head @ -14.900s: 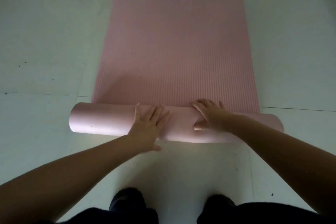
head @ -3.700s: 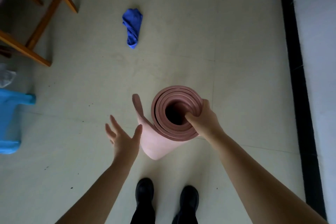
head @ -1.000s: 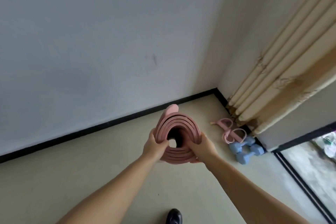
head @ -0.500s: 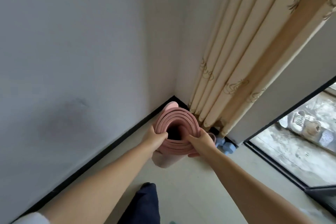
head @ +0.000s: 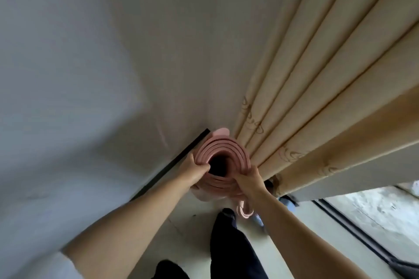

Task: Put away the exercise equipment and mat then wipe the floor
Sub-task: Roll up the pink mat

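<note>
The rolled pink mat (head: 229,149) stands on end in the room corner, its open spiral top facing me. My left hand (head: 194,170) grips the roll's left rim, thumb over the edge. On the right rim, my right hand (head: 248,180) holds the top layers. A pink resistance band (head: 243,209) lies on the floor just below the roll. Pale blue dumbbells (head: 286,203) peek out behind my right forearm, mostly hidden.
A white wall (head: 90,75) with a black baseboard (head: 167,165) runs on the left. Beige curtains (head: 317,97) hang down on the right, touching the mat. A glass door track (head: 353,231) lies at lower right. My dark trouser leg (head: 231,247) and shoe are below.
I have stepped closer to the corner, and the mat has moved deeper into it, against the curtain. Both hands keep their grip on the roll's top.
</note>
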Demonstrator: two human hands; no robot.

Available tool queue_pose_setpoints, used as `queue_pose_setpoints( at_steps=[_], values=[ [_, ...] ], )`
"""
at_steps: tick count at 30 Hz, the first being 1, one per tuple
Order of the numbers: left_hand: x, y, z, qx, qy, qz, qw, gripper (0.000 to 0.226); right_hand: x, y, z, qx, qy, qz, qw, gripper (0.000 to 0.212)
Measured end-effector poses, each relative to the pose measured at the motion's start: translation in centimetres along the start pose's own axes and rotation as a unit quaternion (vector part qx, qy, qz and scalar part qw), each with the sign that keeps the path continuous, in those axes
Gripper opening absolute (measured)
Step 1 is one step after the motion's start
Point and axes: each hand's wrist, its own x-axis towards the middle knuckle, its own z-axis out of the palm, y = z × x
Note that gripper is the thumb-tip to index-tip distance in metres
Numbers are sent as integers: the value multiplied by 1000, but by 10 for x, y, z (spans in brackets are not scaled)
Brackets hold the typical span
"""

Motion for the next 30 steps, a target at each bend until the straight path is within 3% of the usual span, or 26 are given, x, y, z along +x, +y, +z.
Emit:
queue_pose_setpoints(
  at_steps=[2,5,10,13,19,23,30],
  values=[
    [29,17,5,6,9,-2,1000,56,34,-18,-3,0,-17,38,999,61],
    [78,36,8,-1,4,-10,1000,52,78,-39,0,37,-35,94,994,31],
    [172,54,13,-29,65,-45,996,48,167,-68,39,99,-37,141,984,36],
    [229,58,9,-13,87,-55,995,47,230,-76,72,84,-11,135,987,46],
    [347,55,0,-8,40,-43,998,58,322,-91,116,121,55,112,985,13],
    [403,35,4,-28,44,-36,998,79,369,-95,128,25,68,42,996,52],
    [379,58,4,-53,28,-41,997,85,375,-98,104,73,6,111,991,89]
  ],
)
